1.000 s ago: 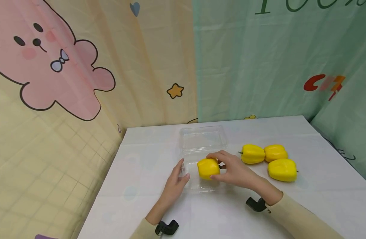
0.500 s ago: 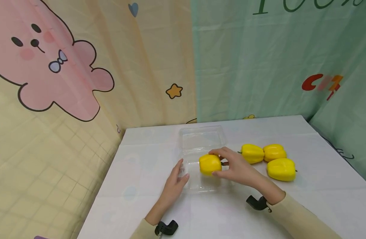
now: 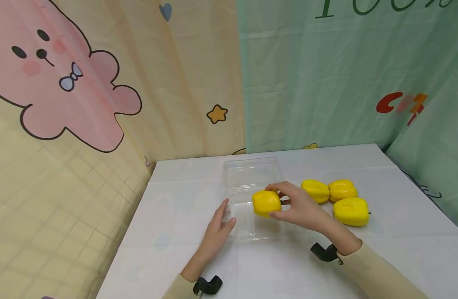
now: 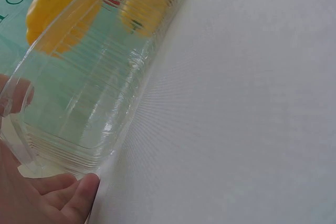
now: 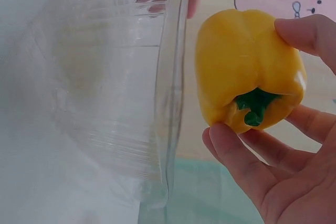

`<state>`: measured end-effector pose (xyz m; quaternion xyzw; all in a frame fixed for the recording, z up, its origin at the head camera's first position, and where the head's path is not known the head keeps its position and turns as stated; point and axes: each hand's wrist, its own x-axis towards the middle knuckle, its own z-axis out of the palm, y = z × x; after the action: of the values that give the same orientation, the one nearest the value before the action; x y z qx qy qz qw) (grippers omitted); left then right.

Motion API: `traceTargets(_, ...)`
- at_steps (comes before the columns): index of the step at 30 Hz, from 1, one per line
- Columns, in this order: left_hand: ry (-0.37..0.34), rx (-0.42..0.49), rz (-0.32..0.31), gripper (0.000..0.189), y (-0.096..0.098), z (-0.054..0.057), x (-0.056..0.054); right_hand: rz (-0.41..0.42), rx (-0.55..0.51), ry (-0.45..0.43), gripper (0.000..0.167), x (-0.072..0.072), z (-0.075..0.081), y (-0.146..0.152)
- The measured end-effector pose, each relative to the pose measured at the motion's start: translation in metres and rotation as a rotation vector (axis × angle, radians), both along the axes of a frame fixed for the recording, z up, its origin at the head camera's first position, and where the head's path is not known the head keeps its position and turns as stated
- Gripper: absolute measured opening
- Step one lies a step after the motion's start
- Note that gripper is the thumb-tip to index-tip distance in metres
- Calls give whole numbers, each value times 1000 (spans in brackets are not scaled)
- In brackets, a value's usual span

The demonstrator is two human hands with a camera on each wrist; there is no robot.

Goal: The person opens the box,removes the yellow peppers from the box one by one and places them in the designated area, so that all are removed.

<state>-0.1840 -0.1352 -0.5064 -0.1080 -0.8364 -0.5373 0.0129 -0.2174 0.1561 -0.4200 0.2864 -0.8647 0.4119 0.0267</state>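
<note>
My right hand (image 3: 304, 209) holds a yellow bell pepper (image 3: 266, 203) between thumb and fingertips, over the right part of a clear plastic clamshell container (image 3: 247, 226). In the right wrist view the pepper (image 5: 247, 56) shows its green stem toward the palm and stands apart from the container wall (image 5: 110, 129). My left hand (image 3: 215, 230) grips the container's left side, thumb over the rim and the other fingers along the outside wall. Low down, the fingertips (image 4: 84, 192) meet the container (image 4: 79, 114) close to the table in the left wrist view.
Behind the base, the container's lid (image 3: 251, 172) lies folded back. Three more yellow bell peppers (image 3: 351, 211) rest on the white-covered table (image 3: 169, 232), right of the container. Printed curtains (image 3: 307, 83) hang beyond the table's far edge.
My right hand has raised the bell pepper slightly and shifted it to the right over the container. The left hand stays at the container's left side.
</note>
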Motion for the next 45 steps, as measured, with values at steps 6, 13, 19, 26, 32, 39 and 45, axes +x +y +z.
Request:
traceTargets(6,-4,9,-4,66,0,-1,-1,-24,3,9,59,1,0,4)
traceTargets(13,0,8,-6,65,0,-2,-1,-41,19,30,61,2,1,11)
traceTargets(19,19,9,-7,66,-1,0,-1,-37,7,35,59,5,1,15)
traceTargets(26,24,3,-6,68,0,1,-1,-53,13,45,57,8,-1,22)
traceTargets(32,20,12,-10,68,-1,2,-1,-82,40,48,57,10,-1,28)
traceTargets(39,20,5,-2,67,0,2,0,-105,62,55,58,12,-4,34)
traceTargets(45,30,7,-5,68,0,1,0,-120,57,60,58,11,-7,40)
